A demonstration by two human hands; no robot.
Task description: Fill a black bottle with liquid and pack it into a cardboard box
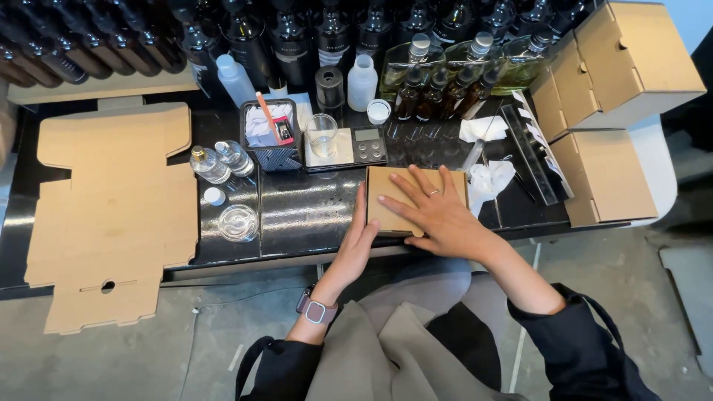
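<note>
I am counting one small box (394, 200) under my two hands, three folded cartons (609, 178) stacked right, one flat cardboard sheet (111, 208), two small clear bottles (221, 162).

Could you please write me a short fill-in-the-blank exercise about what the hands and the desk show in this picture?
1. The right hand lies flat on top of a small closed ____ box.
2. The left hand presses the box's ____ side.
3. A smartwatch sits on the ____ wrist.
4. An unfolded cardboard blank lies flat at the ____ end of the black table.

Missing words: cardboard; left; left; left
</note>
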